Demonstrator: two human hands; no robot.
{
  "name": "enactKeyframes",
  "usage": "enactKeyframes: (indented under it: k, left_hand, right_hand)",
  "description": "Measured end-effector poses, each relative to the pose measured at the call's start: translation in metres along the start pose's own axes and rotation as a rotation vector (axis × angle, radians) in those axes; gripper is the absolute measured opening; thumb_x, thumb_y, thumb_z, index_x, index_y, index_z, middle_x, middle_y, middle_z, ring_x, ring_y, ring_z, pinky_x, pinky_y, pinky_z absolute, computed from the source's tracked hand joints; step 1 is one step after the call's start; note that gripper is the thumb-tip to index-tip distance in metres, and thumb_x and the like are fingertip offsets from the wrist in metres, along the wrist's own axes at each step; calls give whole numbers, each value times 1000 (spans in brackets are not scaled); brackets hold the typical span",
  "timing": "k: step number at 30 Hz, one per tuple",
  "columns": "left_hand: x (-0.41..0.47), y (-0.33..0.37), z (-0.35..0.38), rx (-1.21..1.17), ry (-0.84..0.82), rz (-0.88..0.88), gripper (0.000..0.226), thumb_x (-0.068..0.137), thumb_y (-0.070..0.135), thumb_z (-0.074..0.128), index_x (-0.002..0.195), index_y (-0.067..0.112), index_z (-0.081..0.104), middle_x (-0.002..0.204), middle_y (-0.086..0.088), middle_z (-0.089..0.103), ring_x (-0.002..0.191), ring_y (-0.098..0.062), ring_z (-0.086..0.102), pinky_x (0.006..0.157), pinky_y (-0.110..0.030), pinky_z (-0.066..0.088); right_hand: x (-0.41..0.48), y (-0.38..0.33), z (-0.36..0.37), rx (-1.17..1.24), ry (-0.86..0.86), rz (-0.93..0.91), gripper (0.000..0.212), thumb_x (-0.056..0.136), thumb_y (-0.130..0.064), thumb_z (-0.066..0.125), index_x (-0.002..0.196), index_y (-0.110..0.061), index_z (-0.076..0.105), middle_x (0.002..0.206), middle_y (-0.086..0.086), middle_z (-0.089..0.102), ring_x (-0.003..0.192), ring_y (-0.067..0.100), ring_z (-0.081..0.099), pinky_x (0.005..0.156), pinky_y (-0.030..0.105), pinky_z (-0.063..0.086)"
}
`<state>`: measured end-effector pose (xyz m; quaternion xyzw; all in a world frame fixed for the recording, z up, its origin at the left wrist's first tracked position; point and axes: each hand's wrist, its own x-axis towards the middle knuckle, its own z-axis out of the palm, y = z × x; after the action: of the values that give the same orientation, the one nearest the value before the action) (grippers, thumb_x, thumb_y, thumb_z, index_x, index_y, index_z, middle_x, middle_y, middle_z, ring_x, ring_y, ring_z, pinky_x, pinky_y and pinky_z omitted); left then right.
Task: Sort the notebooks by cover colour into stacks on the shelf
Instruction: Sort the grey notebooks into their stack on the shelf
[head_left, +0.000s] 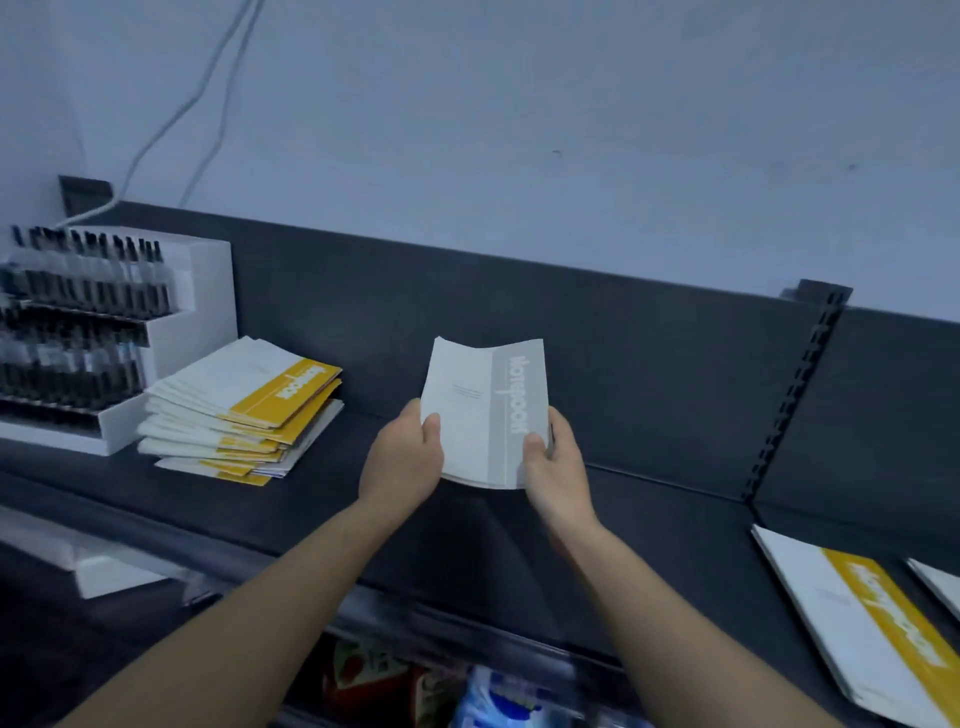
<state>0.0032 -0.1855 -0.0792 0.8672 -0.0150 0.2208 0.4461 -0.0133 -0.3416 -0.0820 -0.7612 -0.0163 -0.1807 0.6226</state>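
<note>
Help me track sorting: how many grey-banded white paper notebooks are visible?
1: the grey-banded notebook, held by left hand and right hand; the cut-off white notebook far right may be another.

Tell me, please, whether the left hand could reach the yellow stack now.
Probably, once freed: the left hand grips the grey notebook, but only bare shelf separates it from the yellow stack.

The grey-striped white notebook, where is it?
Head view, centre: the grey-striped white notebook is held by the left hand and right hand over the dark shelf, right of the yellow-striped notebook stack.
</note>
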Motion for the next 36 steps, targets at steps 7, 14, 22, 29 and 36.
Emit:
enactKeyframes:
  k: [7, 14, 22, 29, 36]
  left_hand:
    - [-57, 56, 51, -36, -25, -29, 29, 101, 25, 32, 113, 9, 54, 106, -6, 63, 95, -22, 56, 81, -38, 48]
    - [-101, 99, 88, -25, -74, 15, 29, 102, 24, 31, 111, 8, 54, 103, -5, 63, 92, -21, 57, 79, -37, 48]
    - [-128, 137, 121, -40, -193, 95, 32, 102, 25, 31, 118, 9, 53, 111, -7, 63, 99, -26, 57, 86, -43, 49]
    - [-162, 179, 157, -93, -305, 137, 30, 103, 25, 31, 118, 13, 53, 112, -2, 63, 97, -21, 57, 83, -36, 48]
    - [-198, 234, 204, -101, -393, 181, 31, 102, 27, 29, 120, 16, 52, 110, -1, 63, 96, -22, 58, 85, -40, 50]
  right_hand:
    - [-21, 12, -90, -106, -7, 6, 36, 98, -12, 37, 128, -29, 47, 107, -20, 61, 104, 8, 59, 89, 26, 46]
    - [-46, 17, -160, -179, 19, 10, 36, 98, -13, 37, 129, -28, 46, 110, -15, 59, 104, 11, 56, 87, 25, 42]
    - [-75, 17, -220, -296, 141, 50, 37, 98, -14, 36, 133, -21, 45, 122, -5, 60, 109, 18, 57, 92, 33, 46]
    - [-108, 13, -284, -345, 220, 72, 30, 97, -13, 37, 124, -18, 49, 111, -3, 62, 99, 19, 58, 79, 30, 43]
    - [-130, 17, -361, -391, 321, 96, 23, 97, -12, 36, 115, -18, 49, 96, -7, 59, 88, 18, 56, 69, 29, 40]
